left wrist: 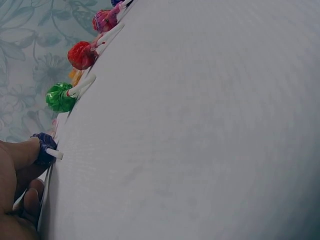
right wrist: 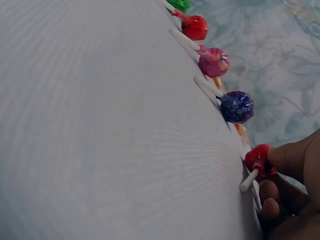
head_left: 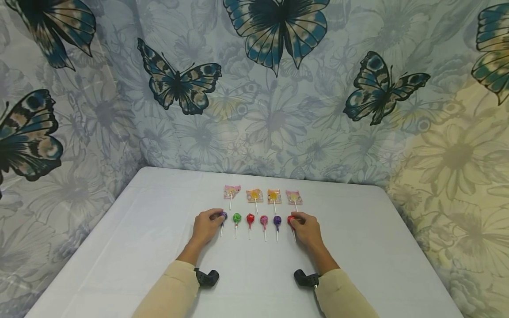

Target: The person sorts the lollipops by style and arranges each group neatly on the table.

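Six round lollipops lie in a row across the white table, sticks toward me. My left hand [head_left: 205, 227] pinches the head of the dark blue-purple lollipop [left wrist: 45, 148] at the row's left end. At the right end, my right hand [head_left: 306, 228] pinches the red lollipop [right wrist: 259, 159] between thumb and fingers. Between the hands lie a green lollipop [head_left: 237, 217], another red lollipop [head_left: 250, 218], a pink lollipop [head_left: 264, 219] and a purple lollipop [head_left: 277, 220]. The held lollipops' white sticks stay in sight, their heads partly covered by fingers.
Behind them is a second row of flat lollipops in clear wrappers: a pink one [head_left: 232, 191], an orange one [head_left: 254, 195], a yellow one [head_left: 274, 196] and another pink one [head_left: 294, 197]. The white table [head_left: 246, 282] meets a butterfly-patterned curtain [head_left: 274, 132] at the back.
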`<state>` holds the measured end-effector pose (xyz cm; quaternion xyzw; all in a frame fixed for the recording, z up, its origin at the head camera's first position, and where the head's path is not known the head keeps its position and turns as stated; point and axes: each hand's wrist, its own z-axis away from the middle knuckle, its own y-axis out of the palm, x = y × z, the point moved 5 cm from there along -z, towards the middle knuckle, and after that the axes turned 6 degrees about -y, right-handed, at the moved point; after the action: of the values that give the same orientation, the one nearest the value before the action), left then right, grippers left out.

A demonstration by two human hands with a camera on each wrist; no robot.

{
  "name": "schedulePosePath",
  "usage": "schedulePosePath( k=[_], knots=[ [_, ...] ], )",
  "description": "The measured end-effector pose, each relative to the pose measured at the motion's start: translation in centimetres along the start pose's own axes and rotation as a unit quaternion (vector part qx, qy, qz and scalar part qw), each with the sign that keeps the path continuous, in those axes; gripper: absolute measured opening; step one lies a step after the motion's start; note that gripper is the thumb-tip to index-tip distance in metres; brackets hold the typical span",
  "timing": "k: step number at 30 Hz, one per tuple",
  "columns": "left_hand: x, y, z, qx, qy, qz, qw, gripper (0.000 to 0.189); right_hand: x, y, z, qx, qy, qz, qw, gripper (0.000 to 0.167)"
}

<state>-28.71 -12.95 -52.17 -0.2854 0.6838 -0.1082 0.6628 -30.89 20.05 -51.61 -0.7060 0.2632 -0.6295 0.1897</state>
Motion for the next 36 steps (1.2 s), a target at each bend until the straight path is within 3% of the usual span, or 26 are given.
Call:
schedulePosePath(
  k=[25, 36],
  knots=[
    [0.21, -0.13, -0.13, -0.004, -0.001, -0.004, 1.0000, 0.028, -0.02, -0.10, 0.12, -0.005, 0.010, 0.002, 0.9999, 0.031],
    [-0.09, -0.57, -0.10, 0.000, 0.000, 0.009, 1.0000, 0.031, 0.08, -0.12, -0.08, -0.004, -0.004, 0.009, 0.9999, 0.033]
  ],
)
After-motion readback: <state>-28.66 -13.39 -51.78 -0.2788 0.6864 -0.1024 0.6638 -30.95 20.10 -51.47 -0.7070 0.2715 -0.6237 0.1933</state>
